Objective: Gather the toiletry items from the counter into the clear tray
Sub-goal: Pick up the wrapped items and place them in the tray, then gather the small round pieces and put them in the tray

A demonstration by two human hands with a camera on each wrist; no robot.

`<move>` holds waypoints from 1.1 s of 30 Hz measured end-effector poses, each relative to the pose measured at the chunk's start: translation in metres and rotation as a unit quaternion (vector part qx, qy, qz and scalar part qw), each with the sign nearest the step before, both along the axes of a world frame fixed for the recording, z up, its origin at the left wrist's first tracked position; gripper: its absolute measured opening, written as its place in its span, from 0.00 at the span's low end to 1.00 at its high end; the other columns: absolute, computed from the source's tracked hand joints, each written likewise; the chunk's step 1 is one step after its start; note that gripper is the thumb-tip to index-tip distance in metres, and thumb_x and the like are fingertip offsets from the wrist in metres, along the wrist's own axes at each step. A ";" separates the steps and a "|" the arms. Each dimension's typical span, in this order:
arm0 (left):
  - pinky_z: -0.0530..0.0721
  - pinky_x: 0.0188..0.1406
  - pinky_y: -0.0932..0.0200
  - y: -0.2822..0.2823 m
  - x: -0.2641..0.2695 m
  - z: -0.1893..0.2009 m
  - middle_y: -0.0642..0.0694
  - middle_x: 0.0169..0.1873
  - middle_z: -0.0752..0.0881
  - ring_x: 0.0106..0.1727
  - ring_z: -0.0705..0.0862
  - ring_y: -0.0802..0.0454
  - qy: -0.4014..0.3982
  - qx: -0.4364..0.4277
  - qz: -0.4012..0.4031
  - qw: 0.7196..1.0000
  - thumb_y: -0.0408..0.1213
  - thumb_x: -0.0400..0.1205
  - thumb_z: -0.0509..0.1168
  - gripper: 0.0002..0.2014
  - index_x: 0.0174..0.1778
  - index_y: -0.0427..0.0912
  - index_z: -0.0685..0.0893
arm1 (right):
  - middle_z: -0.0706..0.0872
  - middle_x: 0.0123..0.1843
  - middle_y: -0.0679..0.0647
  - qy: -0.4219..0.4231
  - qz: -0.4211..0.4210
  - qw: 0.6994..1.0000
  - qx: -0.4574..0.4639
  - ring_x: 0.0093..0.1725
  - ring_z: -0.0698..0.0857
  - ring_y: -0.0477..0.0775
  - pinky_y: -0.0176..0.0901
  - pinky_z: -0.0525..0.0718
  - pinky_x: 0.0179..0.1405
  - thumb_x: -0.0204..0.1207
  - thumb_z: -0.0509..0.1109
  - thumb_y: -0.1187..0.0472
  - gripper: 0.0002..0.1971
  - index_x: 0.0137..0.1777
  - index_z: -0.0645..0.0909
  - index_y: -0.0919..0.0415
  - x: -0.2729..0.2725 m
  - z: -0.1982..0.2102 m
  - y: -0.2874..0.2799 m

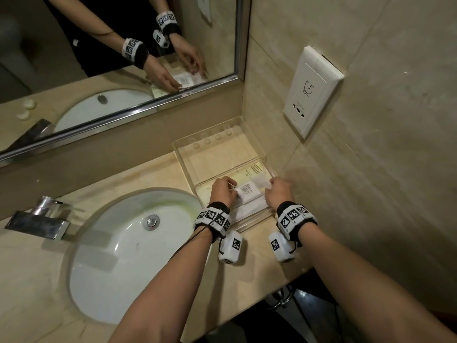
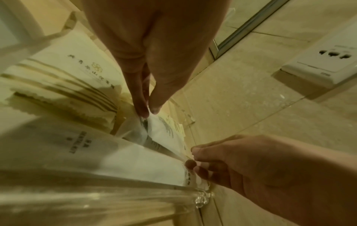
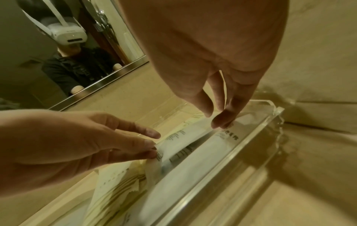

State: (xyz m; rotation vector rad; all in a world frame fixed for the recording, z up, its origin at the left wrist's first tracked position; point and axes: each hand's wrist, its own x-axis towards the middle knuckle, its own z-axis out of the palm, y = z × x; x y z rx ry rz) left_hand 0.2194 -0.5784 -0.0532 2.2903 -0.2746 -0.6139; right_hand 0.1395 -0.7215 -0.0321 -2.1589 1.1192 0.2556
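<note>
While both hands pinch the packet's ends, seemingly over the tray, lower it flat, then release together.

Head view looks down; wrist views face inward, sharing the tray.

Dim, warm yellowish light throughout; strong wide-angle bending toward edges; wrist views soft and motion-smeared, worst at 7 o'clock.

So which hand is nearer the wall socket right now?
Right. The right hand is on the tray's wall side, below the wall socket; the left hand is on its sink side, farther away.
</note>
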 end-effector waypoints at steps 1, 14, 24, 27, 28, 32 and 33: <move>0.86 0.50 0.53 0.000 -0.001 0.000 0.39 0.49 0.87 0.49 0.85 0.44 0.002 0.000 -0.005 1.000 0.26 0.77 0.67 0.09 0.50 0.39 0.86 | 0.81 0.69 0.67 -0.001 0.007 1.000 -0.008 0.66 0.82 0.67 0.53 0.81 0.65 0.82 0.66 0.65 0.17 0.70 0.76 0.69 -0.001 0.000 0.001; 0.83 0.45 0.55 0.016 -0.008 0.014 0.40 0.50 0.84 0.46 0.85 0.44 -0.011 -0.029 -0.008 1.000 0.31 0.77 0.70 0.07 0.49 0.41 0.85 | 0.83 0.66 0.62 -0.067 0.008 0.998 -0.011 0.64 0.83 0.63 0.51 0.81 0.64 0.81 0.64 0.66 0.15 0.67 0.78 0.64 -0.015 0.013 0.007; 0.85 0.44 0.56 0.138 -0.024 0.059 0.53 0.35 0.85 0.37 0.83 0.54 0.001 -0.154 0.125 0.980 0.26 0.78 0.67 0.07 0.45 0.42 0.85 | 0.90 0.49 0.55 -0.212 0.054 0.969 0.113 0.48 0.90 0.54 0.46 0.87 0.52 0.76 0.70 0.63 0.09 0.55 0.85 0.58 0.010 0.058 0.101; 0.86 0.46 0.52 0.206 -0.037 0.063 0.53 0.35 0.85 0.40 0.86 0.47 -0.001 -0.153 0.195 0.969 0.29 0.78 0.67 0.06 0.44 0.44 0.86 | 0.92 0.46 0.53 -0.217 0.115 0.958 0.146 0.44 0.91 0.53 0.44 0.86 0.48 0.76 0.70 0.62 0.08 0.54 0.85 0.58 0.022 0.065 0.158; 0.87 0.47 0.51 0.230 -0.043 0.063 0.53 0.35 0.85 0.40 0.86 0.46 -0.002 -0.149 0.220 0.964 0.29 0.77 0.68 0.06 0.43 0.45 0.86 | 0.92 0.45 0.52 -0.216 0.137 0.954 0.155 0.43 0.91 0.52 0.42 0.86 0.46 0.77 0.70 0.62 0.08 0.54 0.85 0.58 0.025 0.067 0.179; 0.87 0.47 0.48 0.329 -0.071 0.059 0.52 0.33 0.86 0.38 0.86 0.46 -0.003 -0.129 0.306 0.943 0.28 0.76 0.68 0.08 0.40 0.48 0.85 | 0.91 0.42 0.53 -0.216 0.218 0.930 0.204 0.40 0.90 0.53 0.37 0.83 0.41 0.77 0.68 0.66 0.08 0.54 0.85 0.64 0.033 0.067 0.265; 0.87 0.47 0.48 0.350 -0.079 0.057 0.52 0.33 0.86 0.38 0.86 0.46 -0.001 -0.123 0.326 0.937 0.29 0.75 0.68 0.09 0.39 0.50 0.85 | 0.91 0.42 0.54 -0.210 0.242 0.924 0.207 0.40 0.90 0.53 0.35 0.82 0.39 0.78 0.68 0.66 0.07 0.54 0.84 0.64 0.033 0.065 0.285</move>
